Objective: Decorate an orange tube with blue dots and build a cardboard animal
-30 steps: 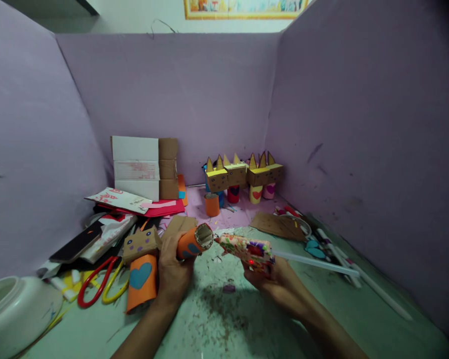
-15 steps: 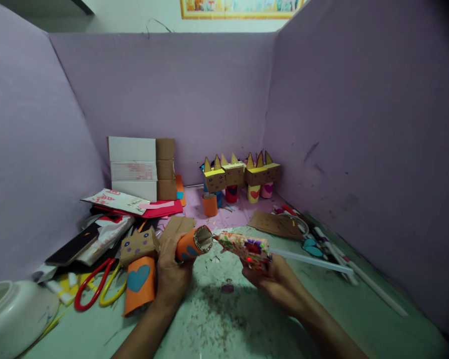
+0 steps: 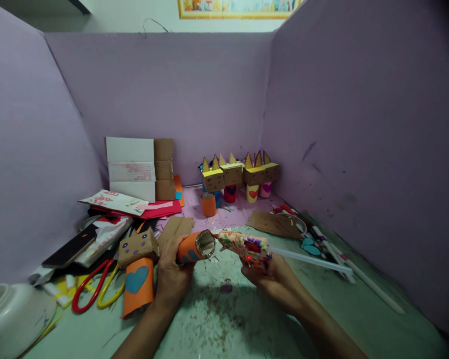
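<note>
My left hand (image 3: 175,267) is closed round an orange paper-covered cardboard tube (image 3: 189,248), its open end turned to the right. Blue patches show on the tube's side. In my right hand (image 3: 264,273) is a glue gun (image 3: 247,248) with a flowery cover and a lit red light. Its nozzle is at the tube's rim; whether it touches, I cannot tell. A long translucent glue stick (image 3: 310,261) sticks out of its back. Left of my left hand lies a cardboard cat-like head (image 3: 137,248) against an orange tube with a blue heart (image 3: 139,286).
Finished cat-like figures (image 3: 230,174) stand at the back beside a short orange tube (image 3: 208,205). Scissors (image 3: 92,286) and a white pot (image 3: 18,319) are at left. Cardboard (image 3: 275,224) and markers (image 3: 331,252) lie at right. Purple walls (image 3: 157,85) enclose three sides.
The tube in my left hand has turned slightly, its open end facing a little more to the right. The glue gun stays by the rim. The whole view has shifted slightly.
</note>
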Tool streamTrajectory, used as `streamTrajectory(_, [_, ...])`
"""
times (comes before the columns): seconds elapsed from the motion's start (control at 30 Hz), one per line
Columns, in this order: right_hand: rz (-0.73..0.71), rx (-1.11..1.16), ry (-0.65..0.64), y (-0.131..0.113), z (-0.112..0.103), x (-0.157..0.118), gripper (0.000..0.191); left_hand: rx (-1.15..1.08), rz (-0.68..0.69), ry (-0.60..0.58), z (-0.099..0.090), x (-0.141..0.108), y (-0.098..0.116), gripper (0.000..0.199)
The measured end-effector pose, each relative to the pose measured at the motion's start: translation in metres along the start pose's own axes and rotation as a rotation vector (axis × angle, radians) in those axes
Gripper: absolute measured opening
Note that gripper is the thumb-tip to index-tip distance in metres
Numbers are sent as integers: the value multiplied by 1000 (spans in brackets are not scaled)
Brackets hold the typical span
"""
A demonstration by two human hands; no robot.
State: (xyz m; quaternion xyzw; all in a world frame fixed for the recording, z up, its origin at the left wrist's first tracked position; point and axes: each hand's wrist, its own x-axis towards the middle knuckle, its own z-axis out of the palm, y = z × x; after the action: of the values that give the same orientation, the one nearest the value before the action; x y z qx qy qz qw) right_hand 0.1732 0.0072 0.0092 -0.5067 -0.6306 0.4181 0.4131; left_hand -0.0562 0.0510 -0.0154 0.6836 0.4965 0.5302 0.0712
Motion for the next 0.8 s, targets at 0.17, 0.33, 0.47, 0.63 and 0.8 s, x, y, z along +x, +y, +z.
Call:
streamTrajectory(0.17, [-14, 18, 6, -5, -1, -1, 13, -5, -1, -24, -1, 0, 3, 34])
streamTrajectory(0.33, [-24, 8, 9, 1, -1, -1, 15, 32, 20, -28, -1, 0, 2, 37])
streamTrajectory(0.47, [-34, 2, 0, 4, -1, -1, 10, 43, 41, -36, 0, -1, -1, 39])
streamTrajectory(0.63, [-38, 19, -3, -3, 0, -2, 11, 36, 81, -29, 1, -1, -3, 41])
streamTrajectory(0.8, [-23, 41, -14, -9, 1, -2, 14, 41, 82, -23, 2, -2, -3, 42])
